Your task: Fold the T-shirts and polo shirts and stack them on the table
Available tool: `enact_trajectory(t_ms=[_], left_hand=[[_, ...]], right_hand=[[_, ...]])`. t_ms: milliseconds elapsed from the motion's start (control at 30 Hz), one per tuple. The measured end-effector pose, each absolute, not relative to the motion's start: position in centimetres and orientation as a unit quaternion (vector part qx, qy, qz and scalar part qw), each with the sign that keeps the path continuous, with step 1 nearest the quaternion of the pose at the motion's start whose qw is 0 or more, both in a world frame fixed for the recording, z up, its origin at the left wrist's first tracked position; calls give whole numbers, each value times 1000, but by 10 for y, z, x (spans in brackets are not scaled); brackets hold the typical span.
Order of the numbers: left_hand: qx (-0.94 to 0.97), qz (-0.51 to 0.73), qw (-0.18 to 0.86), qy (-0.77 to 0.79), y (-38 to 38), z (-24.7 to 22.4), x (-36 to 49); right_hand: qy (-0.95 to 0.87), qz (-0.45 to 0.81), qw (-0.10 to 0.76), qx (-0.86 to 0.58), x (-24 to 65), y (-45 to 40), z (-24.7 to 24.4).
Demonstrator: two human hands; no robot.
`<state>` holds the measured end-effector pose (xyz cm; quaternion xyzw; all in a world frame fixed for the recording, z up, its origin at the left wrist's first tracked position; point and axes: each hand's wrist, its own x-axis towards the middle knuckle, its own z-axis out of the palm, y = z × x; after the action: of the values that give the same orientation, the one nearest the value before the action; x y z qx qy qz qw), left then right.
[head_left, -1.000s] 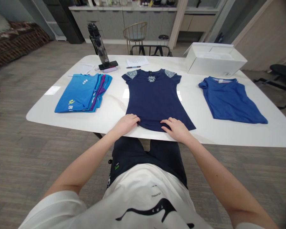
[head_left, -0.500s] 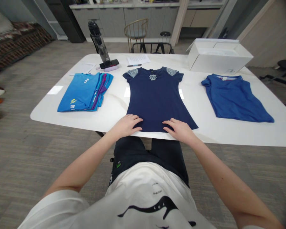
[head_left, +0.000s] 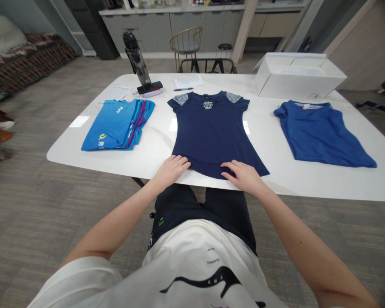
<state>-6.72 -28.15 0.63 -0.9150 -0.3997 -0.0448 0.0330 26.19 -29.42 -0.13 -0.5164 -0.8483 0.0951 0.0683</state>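
Observation:
A navy T-shirt [head_left: 211,132] with patterned shoulders and a pale print lies spread on the white table, neckline away from me. My left hand [head_left: 173,169] is closed on its bottom hem at the left corner, the thumb hidden under the cloth. The hem curves up toward that hand. Toward the right side of the hem, my right hand [head_left: 243,174] rests on the fabric with thumb and fingers apart. Left of the shirt sits a stack of folded blue and purple shirts [head_left: 111,124]. A blue shirt [head_left: 321,134], partly folded over, lies to the right.
On the white table [head_left: 154,158] a handheld vacuum [head_left: 139,64] stands at the back left. A printed sheet [head_left: 188,80] and a pen [head_left: 183,89] lie behind the T-shirt. An open white box [head_left: 295,81] occupies the back right. Chairs stand beyond the table.
My left hand has closed on the hem and drawn its left corner slightly up, so the straight edge now curves. My right hand stays nearly in place. The view has shifted a little.

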Motion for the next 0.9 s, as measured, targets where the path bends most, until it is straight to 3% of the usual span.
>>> enact_trajectory(t_ms=[300,467,767,900], left_hand=[[-910,-44,-59,-407,-281,38,-84],[-897,-109,-67,-423,-273,21,-64],[-875,-94,-20,-474,-266,-7,-50],[-860,-125,-21,-495,-236,-3,-47]], right_hand=[[-852,104,95,-504,265,-293,-1],[-773,12,146,-617,274,-281,-2],[-730,-23,-8,-683,287,-292,2],[-711,-17,19,-703,288,-257,9]])
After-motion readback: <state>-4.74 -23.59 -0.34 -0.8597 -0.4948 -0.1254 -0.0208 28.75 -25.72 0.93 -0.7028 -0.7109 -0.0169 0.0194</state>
